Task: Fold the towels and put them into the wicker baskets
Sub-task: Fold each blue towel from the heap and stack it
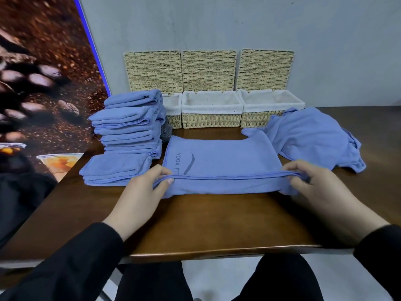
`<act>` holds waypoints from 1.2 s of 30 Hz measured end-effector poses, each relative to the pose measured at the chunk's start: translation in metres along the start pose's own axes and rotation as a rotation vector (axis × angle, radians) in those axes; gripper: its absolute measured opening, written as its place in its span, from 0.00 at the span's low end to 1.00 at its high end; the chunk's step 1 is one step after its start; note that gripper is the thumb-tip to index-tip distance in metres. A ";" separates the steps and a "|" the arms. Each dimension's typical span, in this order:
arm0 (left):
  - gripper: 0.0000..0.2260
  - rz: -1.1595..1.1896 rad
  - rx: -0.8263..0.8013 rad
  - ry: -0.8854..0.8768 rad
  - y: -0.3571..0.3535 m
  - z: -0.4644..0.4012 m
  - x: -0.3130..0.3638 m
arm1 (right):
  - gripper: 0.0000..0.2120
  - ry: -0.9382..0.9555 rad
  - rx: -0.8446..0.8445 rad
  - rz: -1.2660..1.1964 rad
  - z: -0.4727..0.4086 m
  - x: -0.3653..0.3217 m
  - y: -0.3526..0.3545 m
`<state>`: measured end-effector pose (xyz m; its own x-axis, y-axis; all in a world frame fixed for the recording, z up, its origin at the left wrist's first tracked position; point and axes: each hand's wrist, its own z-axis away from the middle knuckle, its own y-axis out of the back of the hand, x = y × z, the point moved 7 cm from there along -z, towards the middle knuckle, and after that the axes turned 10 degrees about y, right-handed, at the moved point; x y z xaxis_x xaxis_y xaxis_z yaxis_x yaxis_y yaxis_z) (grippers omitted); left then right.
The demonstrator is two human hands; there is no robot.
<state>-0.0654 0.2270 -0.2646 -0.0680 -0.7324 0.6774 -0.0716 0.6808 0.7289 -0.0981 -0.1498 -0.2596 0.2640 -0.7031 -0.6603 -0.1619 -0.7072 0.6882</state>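
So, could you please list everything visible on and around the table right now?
towel being folded: one, blue, table centre, near edge lifted
stack of folded towels: one pile, blue, left on the table
low folded pile: one, blue, in front of the stack
unfolded towels: one heap, blue, right
wicker baskets: three, straw with white liners, lids open, by the wall
table: one, dark brown wood
left hand: pinches the towel's left near corner
right hand: pinches its right near corner
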 end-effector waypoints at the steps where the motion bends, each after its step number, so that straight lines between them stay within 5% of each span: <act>1: 0.04 0.014 -0.024 0.015 0.005 -0.002 0.001 | 0.10 0.006 -0.003 -0.027 -0.002 -0.002 0.004; 7: 0.05 0.126 -0.170 0.107 0.025 -0.006 0.006 | 0.05 0.005 -0.070 -0.118 -0.008 -0.010 0.018; 15: 0.03 -0.296 0.015 -0.063 0.024 -0.074 0.034 | 0.14 -0.053 0.021 0.137 -0.065 0.008 0.021; 17: 0.11 -0.497 0.051 -0.128 0.010 -0.092 0.039 | 0.11 -0.100 -0.045 0.233 -0.083 0.017 0.011; 20: 0.19 -0.522 0.068 -0.270 -0.018 -0.095 0.053 | 0.22 -0.019 -0.009 0.402 -0.089 0.012 0.001; 23: 0.13 -0.356 -0.076 -0.409 -0.052 -0.082 0.062 | 0.05 0.108 -0.047 0.319 -0.077 -0.002 -0.024; 27: 0.17 -0.533 -0.342 -0.422 -0.091 -0.073 0.056 | 0.05 0.167 -0.201 0.423 -0.062 0.002 -0.055; 36: 0.16 -0.805 -0.362 -0.382 -0.088 -0.076 0.078 | 0.07 0.304 -0.268 0.452 -0.061 -0.042 -0.087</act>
<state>0.0113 0.1102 -0.2688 -0.4565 -0.8870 -0.0702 0.0692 -0.1140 0.9911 -0.0372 -0.0535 -0.2734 0.4909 -0.8487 -0.1971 -0.0866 -0.2726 0.9582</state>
